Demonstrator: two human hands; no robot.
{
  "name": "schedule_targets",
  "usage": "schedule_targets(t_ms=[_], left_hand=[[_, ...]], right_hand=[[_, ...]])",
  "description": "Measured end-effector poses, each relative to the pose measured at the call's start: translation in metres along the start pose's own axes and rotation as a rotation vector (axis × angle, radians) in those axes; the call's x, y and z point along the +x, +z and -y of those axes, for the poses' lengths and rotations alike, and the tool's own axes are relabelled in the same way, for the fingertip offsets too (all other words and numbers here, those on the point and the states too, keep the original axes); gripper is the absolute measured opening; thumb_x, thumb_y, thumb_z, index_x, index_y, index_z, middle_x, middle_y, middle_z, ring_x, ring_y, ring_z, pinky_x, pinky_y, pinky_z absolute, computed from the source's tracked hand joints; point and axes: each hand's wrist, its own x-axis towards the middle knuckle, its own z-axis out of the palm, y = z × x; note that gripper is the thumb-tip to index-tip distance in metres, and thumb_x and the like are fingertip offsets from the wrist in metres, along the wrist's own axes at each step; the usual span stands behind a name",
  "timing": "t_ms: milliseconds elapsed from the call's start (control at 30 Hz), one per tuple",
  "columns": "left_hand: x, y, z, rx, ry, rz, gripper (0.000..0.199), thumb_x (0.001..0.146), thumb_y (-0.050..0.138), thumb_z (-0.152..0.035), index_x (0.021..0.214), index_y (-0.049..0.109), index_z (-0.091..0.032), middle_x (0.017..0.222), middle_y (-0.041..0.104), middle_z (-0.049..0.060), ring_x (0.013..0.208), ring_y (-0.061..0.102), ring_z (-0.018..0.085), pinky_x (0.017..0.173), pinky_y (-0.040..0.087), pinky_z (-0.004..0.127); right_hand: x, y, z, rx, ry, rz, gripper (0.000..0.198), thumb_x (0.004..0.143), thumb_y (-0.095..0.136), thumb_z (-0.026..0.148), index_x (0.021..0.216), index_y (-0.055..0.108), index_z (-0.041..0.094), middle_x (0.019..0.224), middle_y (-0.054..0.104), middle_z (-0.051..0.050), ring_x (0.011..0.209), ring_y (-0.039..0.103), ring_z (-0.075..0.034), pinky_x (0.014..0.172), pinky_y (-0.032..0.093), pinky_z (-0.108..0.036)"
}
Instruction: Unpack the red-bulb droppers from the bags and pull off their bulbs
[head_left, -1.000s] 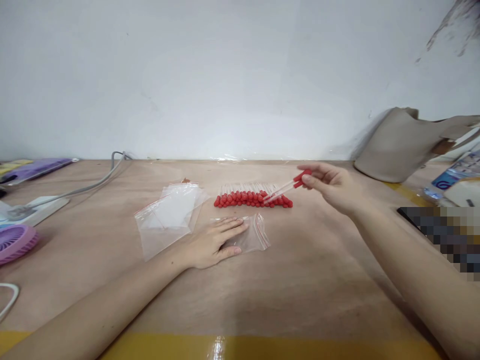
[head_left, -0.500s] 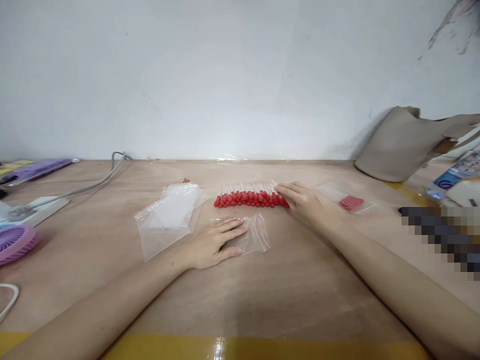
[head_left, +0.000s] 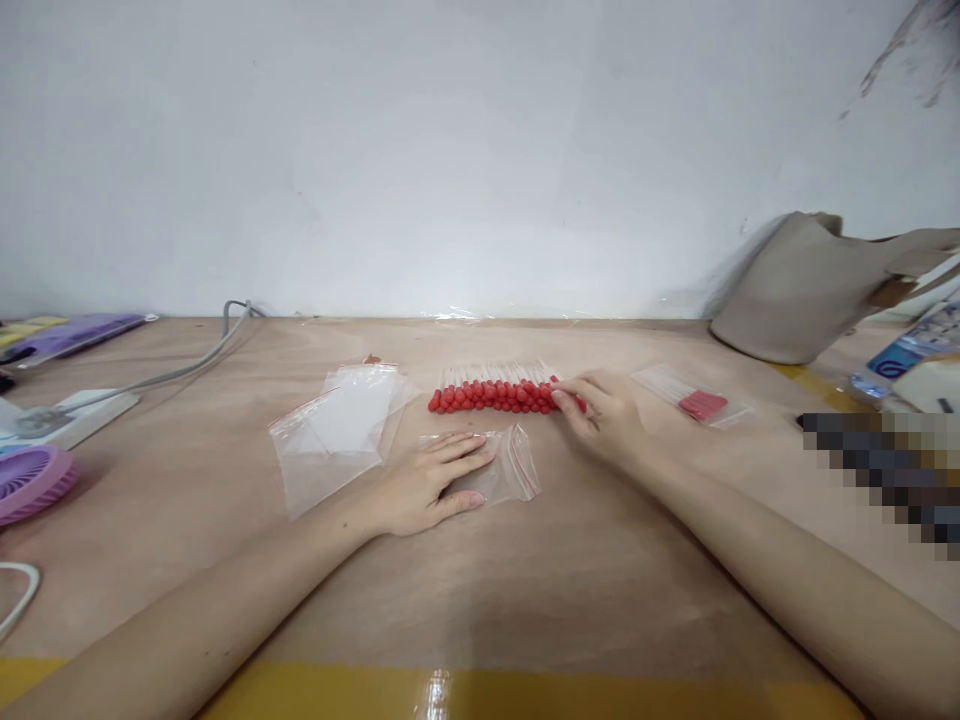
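Note:
My left hand [head_left: 435,484] lies flat with its fingers spread. Under its fingers is a clear zip bag [head_left: 510,472], which the palm partly covers. Beyond that bag, a row of red-tipped sticks [head_left: 487,392], like big matches, lies side by side, red ends toward me and pale shafts toward the wall. At the right end of the row, my right hand [head_left: 600,412] has thumb and fingers pinched around the red-tipped sticks there; how many is hidden. Several more clear bags [head_left: 330,425] overlap to the left of my left hand.
A clear bag with red-tipped pieces [head_left: 703,405] lies right of my right hand. Farther right stands a beige bag [head_left: 787,290] against the wall. On the left are a power strip [head_left: 90,420] with a grey cable and a purple fan [head_left: 34,485].
My right hand has turned and drawn slightly nearer to me, from over the pale shafts to the red ends, with its thumb now showing. My left hand has stayed in place.

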Motion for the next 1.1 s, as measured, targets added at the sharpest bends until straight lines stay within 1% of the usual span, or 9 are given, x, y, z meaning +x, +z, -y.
schedule_targets(t_ms=[133, 300, 500, 633, 700, 767, 867, 967, 1100], left_hand=[[-0.001, 0.005, 0.001, -0.001, -0.022, -0.033, 0.053, 0.089, 0.035, -0.05, 0.137, 0.026, -0.03, 0.145, 0.025, 0.002, 0.133, 0.022, 0.022, 0.109, 0.021, 0.043], [-0.003, 0.009, 0.001, 0.023, -0.073, -0.102, 0.055, 0.087, 0.037, -0.053, 0.135, 0.032, -0.028, 0.143, 0.031, 0.003, 0.131, 0.027, 0.024, 0.108, 0.023, 0.043], [-0.005, 0.005, -0.004, 0.05, -0.099, -0.15, 0.053, 0.085, 0.041, -0.054, 0.129, 0.043, -0.026, 0.135, 0.043, 0.005, 0.123, 0.037, 0.026, 0.102, 0.031, 0.044], [-0.001, 0.003, -0.005, 0.013, -0.135, -0.245, 0.043, 0.082, 0.046, -0.051, 0.112, 0.058, -0.022, 0.111, 0.06, 0.006, 0.105, 0.052, 0.023, 0.092, 0.04, 0.038], [0.001, -0.001, -0.001, 0.049, -0.215, -0.313, 0.035, 0.084, 0.044, -0.048, 0.096, 0.063, -0.02, 0.098, 0.062, 0.006, 0.095, 0.055, 0.021, 0.086, 0.043, 0.035], [-0.001, -0.008, 0.007, 0.203, -0.361, -0.351, 0.035, 0.085, 0.041, -0.045, 0.087, 0.063, -0.018, 0.095, 0.061, 0.009, 0.092, 0.055, 0.024, 0.082, 0.044, 0.037], [-0.009, -0.024, 0.022, 0.537, -0.692, -0.333, 0.041, 0.085, 0.039, -0.043, 0.1, 0.058, -0.01, 0.1, 0.057, 0.02, 0.095, 0.053, 0.035, 0.076, 0.042, 0.045], [-0.019, -0.034, 0.039, 0.603, -0.97, -0.222, 0.056, 0.086, 0.03, -0.04, 0.122, 0.041, 0.001, 0.098, 0.058, 0.028, 0.09, 0.056, 0.04, 0.07, 0.043, 0.046], [-0.024, -0.031, 0.054, 0.481, -0.98, -0.028, 0.063, 0.084, 0.027, -0.023, 0.134, 0.012, 0.011, 0.087, 0.063, 0.028, 0.084, 0.06, 0.037, 0.068, 0.043, 0.044]], right_hand=[[-0.011, 0.008, 0.035, 0.177, -0.14, 0.17, 0.016, 0.084, 0.049, 0.028, 0.09, 0.063, 0.021, 0.08, 0.06, -0.006, 0.074, 0.053, -0.016, 0.071, 0.042, -0.032], [-0.018, 0.013, 0.058, 0.204, -0.236, 0.342, 0.025, 0.079, 0.057, 0.039, 0.095, 0.063, 0.02, 0.09, 0.058, -0.007, 0.08, 0.05, -0.017, 0.075, 0.038, -0.034], [-0.024, 0.019, 0.052, 0.109, -0.053, 0.378, 0.019, 0.083, 0.052, 0.033, 0.082, 0.066, 0.02, 0.071, 0.056, -0.004, 0.074, 0.048, -0.017, 0.069, 0.036, -0.033], [-0.023, 0.021, 0.048, 0.165, 0.0, 0.391, 0.012, 0.08, 0.057, 0.028, 0.081, 0.066, 0.02, 0.074, 0.057, -0.004, 0.076, 0.05, -0.018, 0.071, 0.039, -0.033], [-0.022, 0.02, 0.048, 0.219, 0.003, 0.414, 0.01, 0.08, 0.057, 0.026, 0.083, 0.065, 0.02, 0.078, 0.058, -0.004, 0.078, 0.051, -0.017, 0.073, 0.041, -0.034], [-0.021, 0.019, 0.048, 0.271, -0.006, 0.433, 0.011, 0.082, 0.055, 0.023, 0.086, 0.064, 0.021, 0.08, 0.059, -0.004, 0.079, 0.052, -0.017, 0.074, 0.042, -0.033], [-0.019, 0.017, 0.05, 0.312, -0.015, 0.428, 0.015, 0.082, 0.053, 0.017, 0.093, 0.062, 0.021, 0.082, 0.061, -0.004, 0.08, 0.053, -0.017, 0.073, 0.043, -0.033], [-0.019, 0.017, 0.051, 0.314, 0.023, 0.407, 0.018, 0.079, 0.055, 0.016, 0.097, 0.058, 0.02, 0.08, 0.062, -0.004, 0.076, 0.053, -0.017, 0.071, 0.043, -0.033], [-0.019, 0.017, 0.051, 0.294, 0.047, 0.413, 0.017, 0.078, 0.056, 0.015, 0.094, 0.059, 0.019, 0.077, 0.062, -0.003, 0.074, 0.053, -0.016, 0.07, 0.043, -0.032]])
